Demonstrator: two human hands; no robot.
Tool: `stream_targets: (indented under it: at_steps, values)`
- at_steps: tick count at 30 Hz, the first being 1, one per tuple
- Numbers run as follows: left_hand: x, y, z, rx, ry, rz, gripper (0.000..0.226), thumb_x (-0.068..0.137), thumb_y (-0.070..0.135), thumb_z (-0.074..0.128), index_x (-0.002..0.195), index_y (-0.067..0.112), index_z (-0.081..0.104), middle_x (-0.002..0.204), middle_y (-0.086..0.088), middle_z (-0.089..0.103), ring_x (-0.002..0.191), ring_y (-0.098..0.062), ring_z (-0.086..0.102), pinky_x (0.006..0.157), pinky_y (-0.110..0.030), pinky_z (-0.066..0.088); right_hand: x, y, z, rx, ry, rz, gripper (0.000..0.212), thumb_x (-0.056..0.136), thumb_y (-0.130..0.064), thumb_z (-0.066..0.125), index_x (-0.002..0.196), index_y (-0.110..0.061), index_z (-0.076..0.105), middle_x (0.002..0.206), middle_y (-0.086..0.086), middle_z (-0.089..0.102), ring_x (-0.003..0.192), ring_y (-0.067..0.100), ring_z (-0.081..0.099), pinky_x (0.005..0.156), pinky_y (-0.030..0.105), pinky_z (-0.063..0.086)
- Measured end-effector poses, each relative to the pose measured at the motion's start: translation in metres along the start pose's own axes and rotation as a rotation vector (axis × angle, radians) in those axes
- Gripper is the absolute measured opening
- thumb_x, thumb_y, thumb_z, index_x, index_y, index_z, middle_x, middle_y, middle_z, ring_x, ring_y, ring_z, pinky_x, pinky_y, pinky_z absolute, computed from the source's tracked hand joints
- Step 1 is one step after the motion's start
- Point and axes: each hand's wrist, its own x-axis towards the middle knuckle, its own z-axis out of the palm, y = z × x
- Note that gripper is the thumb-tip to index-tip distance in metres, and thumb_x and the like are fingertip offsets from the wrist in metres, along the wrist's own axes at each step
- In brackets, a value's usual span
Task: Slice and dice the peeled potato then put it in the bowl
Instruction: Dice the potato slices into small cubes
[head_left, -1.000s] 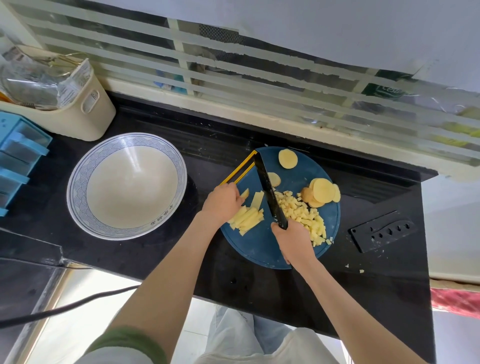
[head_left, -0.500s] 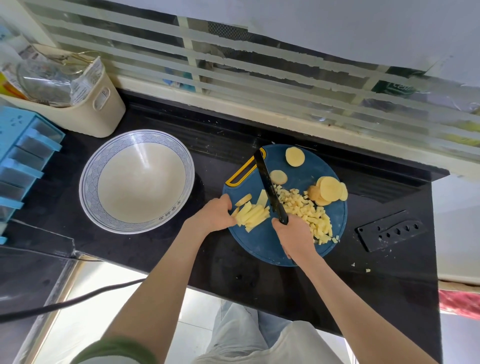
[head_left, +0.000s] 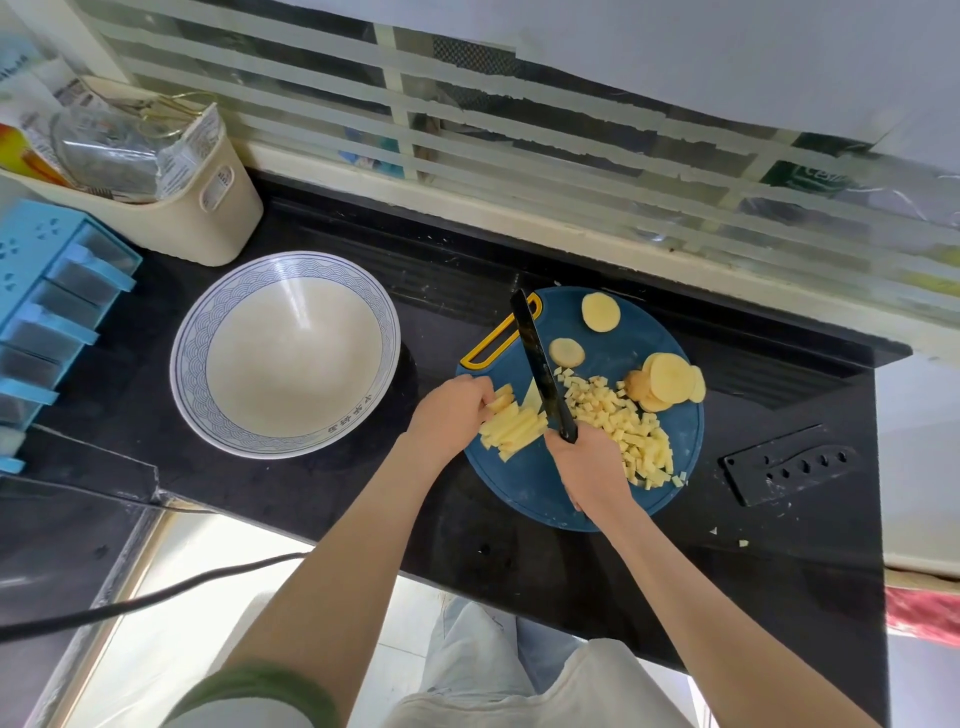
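Observation:
A round blue cutting board (head_left: 530, 483) lies on the black counter. On it, my left hand (head_left: 449, 415) holds a bundle of potato sticks (head_left: 511, 428) with curled fingers. My right hand (head_left: 592, 470) grips the handle of a black knife (head_left: 540, 364), whose blade runs along the right side of the sticks. A heap of diced potato (head_left: 623, 426) lies right of the blade. Round potato slices (head_left: 667, 382) are stacked at the board's right, with two single slices (head_left: 600, 312) farther back. The white bowl (head_left: 285, 353) with a blue rim stands empty to the left.
A black knife sheath (head_left: 789, 470) lies right of the board, with a few potato crumbs (head_left: 727, 538) near it. A cream basket (head_left: 156, 192) of packets and a blue drawer unit (head_left: 47, 312) stand at the back left. A window sill runs behind the counter.
My left hand slid back along the potato sticks toward their left end. The knife stayed beside the sticks, its blade shifted slightly. The camera moved a little.

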Motion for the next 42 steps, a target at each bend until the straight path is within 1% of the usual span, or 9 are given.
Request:
stream_targets:
  at_steps: [6,11,15,20,24,29,34,38,42]
  values:
    - [0.004,0.008,-0.011,0.153,0.056,-0.024,0.033,0.098,0.04,0.044,0.108,0.014,0.062,0.106,-0.004,0.055,0.093,-0.021,0.058,0.071,-0.034,0.046,0.001,0.002,-0.003,-0.017,0.031,0.021,0.027,0.096,-0.03,0.049,0.073,-0.017,0.046,0.06,0.005,0.047,0.046,0.018,0.042,0.054,0.034,0.042]
    - [0.019,0.019,-0.015,0.019,0.149,-0.036,0.026,0.098,0.03,0.047,0.113,0.014,0.061,0.106,-0.007,0.053,0.095,-0.024,0.057,0.075,-0.034,0.045,0.002,0.002,-0.008,-0.002,0.056,0.051,0.024,0.096,-0.033,0.049,0.079,-0.016,0.049,0.063,0.005,0.048,0.051,0.019,0.047,0.058,0.035,0.048]
    - [0.04,0.043,-0.009,0.023,0.039,-0.086,0.032,0.093,0.032,0.056,0.118,0.012,0.06,0.119,-0.011,0.046,0.111,-0.027,0.049,0.089,-0.038,0.044,0.002,0.002,-0.012,0.026,0.112,0.059,0.024,0.096,-0.033,0.05,0.079,-0.016,0.05,0.064,0.004,0.048,0.055,0.02,0.049,0.061,0.044,0.054]
    - [0.05,0.064,0.011,0.125,-0.073,-0.172,0.045,0.09,0.027,0.061,0.127,0.004,0.048,0.133,-0.015,0.038,0.124,-0.03,0.04,0.099,-0.037,0.039,0.004,0.006,-0.018,0.099,0.175,0.075,0.025,0.096,-0.03,0.05,0.074,-0.02,0.047,0.065,0.003,0.048,0.056,0.018,0.048,0.057,0.034,0.047]
    - [0.049,0.07,0.017,0.11,-0.092,-0.154,0.038,0.094,0.031,0.055,0.122,0.006,0.056,0.129,-0.014,0.044,0.12,-0.03,0.043,0.095,-0.037,0.04,0.006,0.009,-0.02,0.134,0.18,0.101,0.019,0.096,-0.03,0.05,0.078,-0.023,0.049,0.067,0.003,0.05,0.058,0.018,0.049,0.059,0.033,0.048]
    - [0.048,0.071,0.005,0.017,0.03,-0.104,0.018,0.092,0.02,0.053,0.105,0.011,0.061,0.105,-0.009,0.065,0.099,-0.028,0.06,0.074,-0.033,0.044,0.007,0.009,-0.022,0.093,0.166,0.098,0.019,0.097,-0.031,0.049,0.08,-0.024,0.048,0.067,0.002,0.05,0.059,0.016,0.05,0.064,0.04,0.055]
    - [0.048,0.068,-0.001,0.099,0.021,-0.137,0.019,0.094,0.023,0.056,0.108,0.011,0.057,0.108,-0.01,0.065,0.1,-0.028,0.06,0.082,-0.034,0.043,0.008,0.005,-0.021,0.065,0.158,0.068,0.02,0.097,-0.03,0.05,0.08,-0.02,0.05,0.069,0.002,0.051,0.061,0.015,0.05,0.062,0.035,0.05]
    - [0.05,0.076,0.009,0.209,-0.01,-0.186,0.022,0.093,0.029,0.057,0.105,0.012,0.059,0.109,-0.008,0.065,0.102,-0.025,0.06,0.078,-0.03,0.04,0.008,0.006,-0.023,0.056,0.162,0.062,0.023,0.097,-0.031,0.049,0.076,-0.022,0.047,0.067,0.002,0.051,0.06,0.017,0.05,0.06,0.036,0.05]
    - [0.05,0.083,0.018,0.273,-0.047,-0.198,0.023,0.092,0.025,0.059,0.11,0.012,0.058,0.115,-0.008,0.062,0.111,-0.025,0.055,0.088,-0.032,0.038,0.007,0.008,-0.025,0.048,0.172,0.066,0.021,0.097,-0.031,0.048,0.077,-0.022,0.048,0.066,0.002,0.049,0.057,0.017,0.049,0.058,0.035,0.05]
